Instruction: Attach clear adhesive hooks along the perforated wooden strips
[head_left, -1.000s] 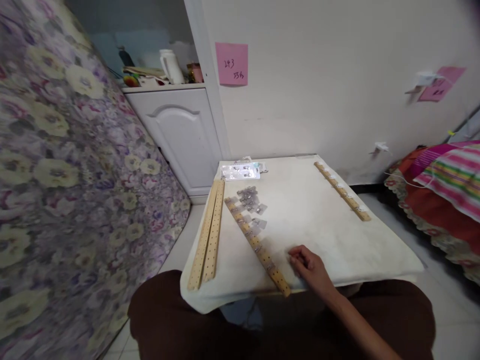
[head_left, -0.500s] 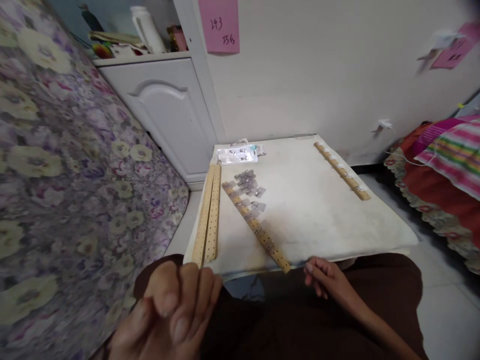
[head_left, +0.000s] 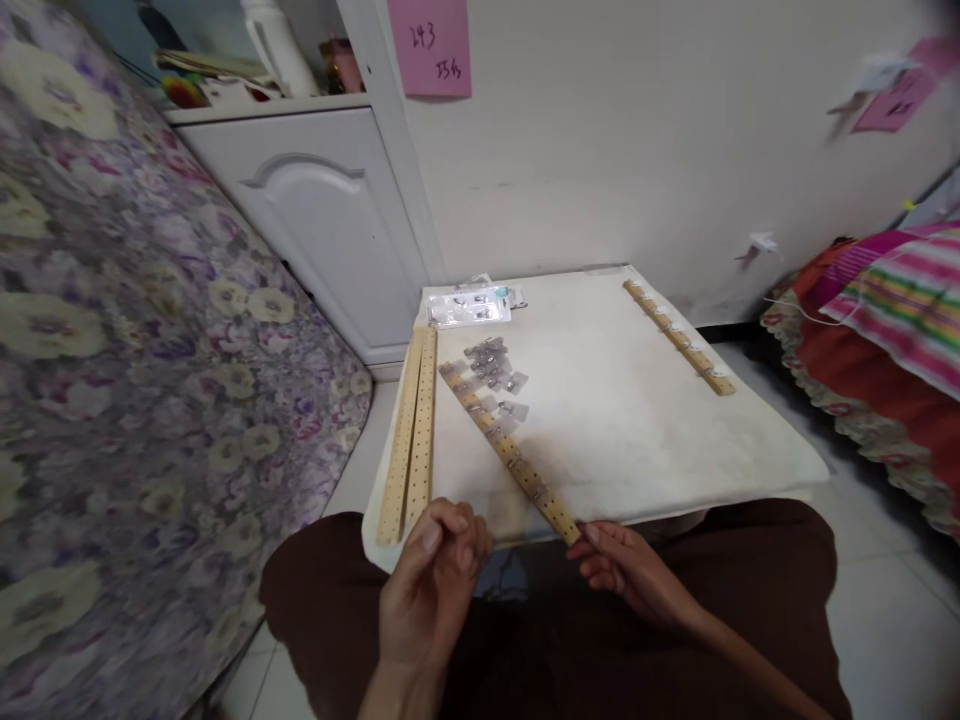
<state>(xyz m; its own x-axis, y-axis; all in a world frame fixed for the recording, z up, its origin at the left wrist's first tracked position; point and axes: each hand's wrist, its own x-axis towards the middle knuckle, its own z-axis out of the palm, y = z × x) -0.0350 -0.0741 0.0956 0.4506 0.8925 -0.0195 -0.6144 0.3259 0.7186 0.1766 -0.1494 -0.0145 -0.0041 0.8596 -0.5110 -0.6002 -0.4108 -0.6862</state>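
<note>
Right grip (head_left: 626, 570), loosely curled and empty, sits at the front edge of the bench (head_left: 675, 440), fingertips just beside the overhanging near end of the slanting strip (head_left: 510, 455). It looks like thin, stiff, light wood, best taken near mid-length so it does not tip. Left grip (head_left: 439, 575), bunched closed, has risen to the bench edge since half a second ago.

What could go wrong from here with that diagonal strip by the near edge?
1. The diagonal wooden strip ends right at the table's near edge, at the fingertips of the right hand; a nudge may tip it off onto the lap.
2. The small clear bags lie loose against its far half; sliding the strip could scatter them.
3. The white cloth overhangs the edge beside the left hand; a snag might drag everything.
</note>
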